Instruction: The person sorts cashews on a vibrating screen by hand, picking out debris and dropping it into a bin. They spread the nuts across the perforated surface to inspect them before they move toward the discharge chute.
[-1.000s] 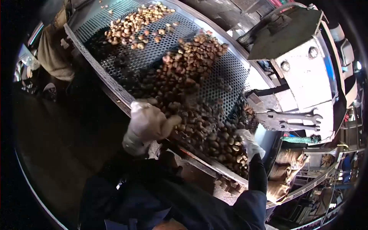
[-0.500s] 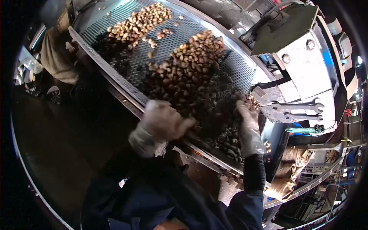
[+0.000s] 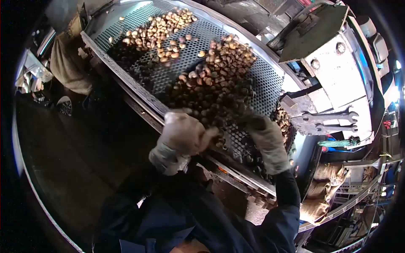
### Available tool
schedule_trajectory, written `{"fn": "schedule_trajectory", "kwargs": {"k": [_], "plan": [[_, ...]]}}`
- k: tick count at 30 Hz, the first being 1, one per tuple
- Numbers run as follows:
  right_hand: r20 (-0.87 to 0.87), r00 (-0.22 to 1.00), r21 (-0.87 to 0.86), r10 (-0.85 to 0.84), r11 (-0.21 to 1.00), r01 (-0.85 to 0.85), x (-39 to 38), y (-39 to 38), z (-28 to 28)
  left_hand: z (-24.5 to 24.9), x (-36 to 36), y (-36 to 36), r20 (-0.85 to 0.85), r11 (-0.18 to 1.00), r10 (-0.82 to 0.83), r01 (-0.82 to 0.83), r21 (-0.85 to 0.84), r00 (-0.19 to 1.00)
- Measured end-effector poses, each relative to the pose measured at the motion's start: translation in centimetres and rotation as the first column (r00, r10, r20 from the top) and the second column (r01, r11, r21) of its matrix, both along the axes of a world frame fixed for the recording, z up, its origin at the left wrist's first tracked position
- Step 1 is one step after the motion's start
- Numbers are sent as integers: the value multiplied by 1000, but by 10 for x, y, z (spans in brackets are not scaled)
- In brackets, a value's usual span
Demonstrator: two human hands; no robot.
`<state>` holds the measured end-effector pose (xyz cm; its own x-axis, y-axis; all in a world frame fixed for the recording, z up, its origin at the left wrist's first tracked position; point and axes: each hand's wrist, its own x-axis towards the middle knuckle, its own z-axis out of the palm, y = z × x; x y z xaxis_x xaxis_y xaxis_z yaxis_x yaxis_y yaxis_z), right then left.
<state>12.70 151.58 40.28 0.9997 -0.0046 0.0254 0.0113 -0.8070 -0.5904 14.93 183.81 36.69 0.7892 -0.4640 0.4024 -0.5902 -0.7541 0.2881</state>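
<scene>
A perforated metal tray [image 3: 263,90] with raised edges carries brown nuts [image 3: 228,63] in a large heap and paler nuts [image 3: 168,25] in a smaller one farther up. My left hand [image 3: 181,135], in a pale glove, is over the near rim beside the large heap. Its fingers are blurred, and what they hold, if anything, is hidden. Over the lower right part of the tray, at the edge of the dark nuts, is my right hand [image 3: 265,139], gloved too. Shadow and blur hide its fingertips.
Two open-ended wrenches [image 3: 331,117] lie on a metal surface right of the tray, near a green-wrapped tool [image 3: 337,143]. A boxy machine housing [image 3: 333,63] stands at the upper right. Sacks are at the left [image 3: 67,67] and lower right [image 3: 316,206].
My right hand has moved left over the tray, and the nuts near it have shifted. Some nuts now lie between the two heaps. The whole view has shifted slightly.
</scene>
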Motion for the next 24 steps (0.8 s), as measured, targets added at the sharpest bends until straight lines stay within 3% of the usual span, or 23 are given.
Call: {"fn": "schedule_trajectory", "kwargs": {"k": [1, 2, 3, 5, 6, 8, 9, 10, 11, 13, 14, 15, 17, 18, 20, 21, 24], "plan": [[-5, 994, 180, -105, 978, 104, 3, 2, 6, -3, 6, 4, -61, 998, 59, -58, 9, 996], [-36, 977, 354, -209, 912, 208, 1, 5, 14, -20, 10, 10, 128, 1000, 24, -23, -15, 992], [-88, 948, 512, -307, 802, 308, -3, 12, 24, -17, 7, 5, 159, 1000, -7, 9, -13, 987], [-148, 932, 413, -330, 836, 361, -7, 11, 23, -5, -5, -7, 222, 997, -73, 76, -4, 972], [-103, 974, 296, -200, 929, 222, 1, -9, -4, -1, -9, -4, 95, 998, -13, 7, 58, 995], [-8, 994, 122, -107, 987, 107, 6, -39, -42, 1, 4, 11, 2, 992, -31, 30, 123, 1000], [79, 982, 300, -174, 943, 143, 9, -25, -30, 6, 11, 15, -47, 988, -28, 35, 148, 999], [146, 956, 471, -254, 867, 159, 9, -8, -19, 15, 9, 18, -108, 992, -125, 125, -6, 986], [193, 919, 631, -345, 760, 153, 8, 4, -12, 18, 8, 17, -59, 986, -147, 141, -83, 987], [-57, 983, 142, -176, 973, 182, 6, -14, -18, 32, 7, 13, 51, 956, -188, 195, -219, 981], [-11, 988, 316, -154, 937, 150, 2, -14, -25, 48, 8, 15, -242, 937, -205, 119, -328, 948], [39, 989, 475, -141, 874, 106, 0, -12, -30, 55, 7, 15, -326, 899, -184, 25, -436, 927], [-91, 829, 656, -552, 593, 466, -2, 15, 10, 61, 4, 13, -488, 763, -165, -202, -613, 857], [-104, 835, 618, -540, 623, 480, -11, 21, 24, 69, 9, 14, -475, 856, -143, -133, -500, 868], [-257, 794, 420, -551, 676, 606, -6, 16, 28, 71, 15, -1, -467, 906, -170, -49, -421, 868], [-313, 767, 404, -560, 652, 642, 2, 6, 14, 79, 17, -13, -443, 917, -194, 1, -399, 875], [-304, 858, 657, -415, 560, 504, -2, 64, 60, 106, 20, -47, -383, 876, -369, 180, -448, 847]]}}
